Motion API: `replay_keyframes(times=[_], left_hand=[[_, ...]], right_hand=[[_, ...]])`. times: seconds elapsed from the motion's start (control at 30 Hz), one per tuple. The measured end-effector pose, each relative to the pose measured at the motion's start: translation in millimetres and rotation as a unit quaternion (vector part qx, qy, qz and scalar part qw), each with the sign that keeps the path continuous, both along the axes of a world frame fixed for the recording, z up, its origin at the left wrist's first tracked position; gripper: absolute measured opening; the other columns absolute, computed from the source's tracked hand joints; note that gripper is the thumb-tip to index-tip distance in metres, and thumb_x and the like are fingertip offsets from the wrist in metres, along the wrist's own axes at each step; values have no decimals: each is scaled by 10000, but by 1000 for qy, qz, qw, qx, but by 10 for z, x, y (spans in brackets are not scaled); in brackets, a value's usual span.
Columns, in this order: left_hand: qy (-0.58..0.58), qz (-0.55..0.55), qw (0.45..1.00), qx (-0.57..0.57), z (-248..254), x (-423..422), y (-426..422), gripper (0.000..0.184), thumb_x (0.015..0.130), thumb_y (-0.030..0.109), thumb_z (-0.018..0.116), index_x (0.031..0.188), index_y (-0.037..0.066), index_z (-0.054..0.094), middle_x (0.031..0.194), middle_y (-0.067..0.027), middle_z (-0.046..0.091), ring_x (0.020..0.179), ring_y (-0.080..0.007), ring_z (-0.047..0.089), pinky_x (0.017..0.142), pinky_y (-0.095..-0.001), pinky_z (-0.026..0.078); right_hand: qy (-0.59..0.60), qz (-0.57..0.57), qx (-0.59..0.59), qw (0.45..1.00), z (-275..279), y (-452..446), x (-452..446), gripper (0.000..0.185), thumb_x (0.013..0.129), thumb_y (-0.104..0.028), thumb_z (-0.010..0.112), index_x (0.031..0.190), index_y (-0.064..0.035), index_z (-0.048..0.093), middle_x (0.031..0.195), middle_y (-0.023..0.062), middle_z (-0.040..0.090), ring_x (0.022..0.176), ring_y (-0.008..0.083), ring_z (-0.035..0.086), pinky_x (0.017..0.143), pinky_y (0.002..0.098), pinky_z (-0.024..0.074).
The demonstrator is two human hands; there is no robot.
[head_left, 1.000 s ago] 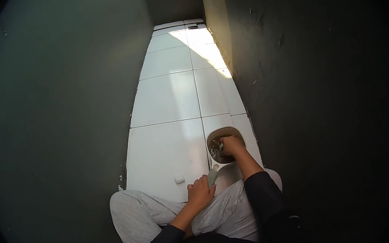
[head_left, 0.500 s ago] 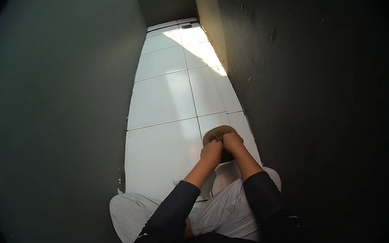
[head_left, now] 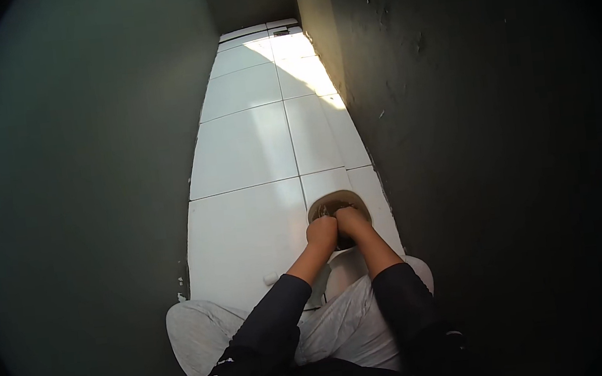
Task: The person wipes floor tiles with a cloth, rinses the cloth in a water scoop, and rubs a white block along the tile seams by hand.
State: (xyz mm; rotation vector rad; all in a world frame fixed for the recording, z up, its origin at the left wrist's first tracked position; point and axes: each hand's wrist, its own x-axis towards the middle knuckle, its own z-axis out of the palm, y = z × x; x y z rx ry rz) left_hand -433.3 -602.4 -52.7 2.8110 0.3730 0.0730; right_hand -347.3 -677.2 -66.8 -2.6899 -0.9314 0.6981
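Observation:
A beige-rimmed, rounded container (head_left: 354,196) stands on the tiles in front of me, its inside dark. My left hand (head_left: 322,234) is closed at its left side, knuckles up. Close against it, my right hand (head_left: 352,221) is also closed, over the middle of the container. Some dark, strand-like stuff (head_left: 325,209) shows just beyond my fingers, too small to name. What my fingers grip is hidden behind the hands. Below the container is a pale, rounded shape (head_left: 345,271), partly covered by my forearms and knee.
White floor tiles (head_left: 247,229) run ahead between a dark wall (head_left: 96,171) on the left and another wall (head_left: 470,135) on the right. A small white object (head_left: 271,278) lies near my left forearm. Sunlight falls across the far tiles. My grey-trousered legs (head_left: 202,331) are bent.
Both hands stay closed over the container and have shifted slightly relative to each other. The whole view has moved a little, so the floor sits slightly higher and further left.

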Motion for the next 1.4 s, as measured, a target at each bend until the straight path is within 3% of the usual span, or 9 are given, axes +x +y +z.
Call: replay_keyframes(times=[0.13, 0.3, 0.4, 0.83, 1.0, 1.07, 1.23, 1.3, 1.4], left_hand=[[45, -12, 999, -2, 9, 14, 8, 159, 803, 65, 530, 899, 24, 650, 920, -177, 651, 851, -332, 652, 715, -422, 533], [-63, 2, 991, -120, 36, -29, 12, 457, 792, -17, 514, 1246, 8, 472, 1162, -224, 536, 1000, -378, 590, 818, -425, 508], [-129, -27, 979, -155, 37, -86, 58, 537, 768, -55, 502, 1295, 14, 428, 1170, -227, 512, 1106, -385, 522, 889, -435, 470], [-232, -14, 966, -113, 526, 31, -71, 597, 702, -73, 541, 1283, 9, 432, 1231, -227, 490, 1239, -401, 402, 1014, -451, 379], [-268, -1, 953, -139, 651, 58, -83, 495, 794, 34, 527, 1278, -10, 431, 1251, -242, 484, 1242, -392, 403, 1027, -441, 361], [-275, -5, 950, -147, 689, 55, -90, 481, 808, 56, 522, 1276, -10, 432, 1248, -241, 486, 1243, -390, 402, 1029, -439, 357], [-284, -15, 947, -149, 712, 71, -116, 469, 815, 80, 530, 1266, -8, 439, 1243, -236, 490, 1247, -384, 400, 1030, -436, 354], [-274, -19, 951, -139, 713, 77, -139, 466, 817, 95, 541, 1260, -7, 442, 1243, -235, 488, 1251, -383, 396, 1029, -436, 354], [-269, -20, 953, -140, 701, 63, -160, 467, 819, 117, 555, 1256, -5, 444, 1247, -236, 485, 1254, -384, 392, 1028, -436, 354]], right_hand=[[-16, 0, 28, 999, -66, -10, -10, 262, 802, -154, 540, 966, -20, 694, 1049, 212, 641, 986, 332, 629, 869, 405, 488], [-7, 5, 71, 997, -266, 47, 89, 268, 830, -129, 507, 1011, -28, 678, 1027, 208, 652, 978, 334, 634, 861, 411, 497], [-30, -7, 56, 998, -162, 24, 102, 264, 826, -123, 512, 1006, -20, 675, 1021, 223, 648, 982, 345, 629, 861, 424, 494], [-62, -94, 243, 964, 164, -40, -28, 206, 784, -179, 578, 920, -76, 694, 935, 219, 653, 905, 382, 627, 793, 458, 486], [-86, -112, 317, 938, 329, -60, -117, 210, 781, -246, 561, 788, -63, 665, 841, 196, 661, 808, 362, 637, 709, 452, 493], [-76, -101, 321, 938, 359, -82, -140, 217, 808, -235, 549, 859, -48, 646, 881, 187, 656, 830, 351, 629, 725, 434, 486], [-99, -64, 295, 948, 75, -45, -42, 215, 835, -215, 546, 929, -38, 623, 915, 165, 655, 849, 324, 622, 744, 410, 476], [-132, -60, 368, 919, -18, -55, -18, 235, 806, -270, 549, 823, -57, 647, 832, 171, 663, 791, 345, 636, 683, 444, 486], [-105, -93, 387, 911, -168, -59, -14, 252, 834, -281, 546, 880, -51, 640, 873, 171, 657, 832, 331, 631, 703, 428, 484]])
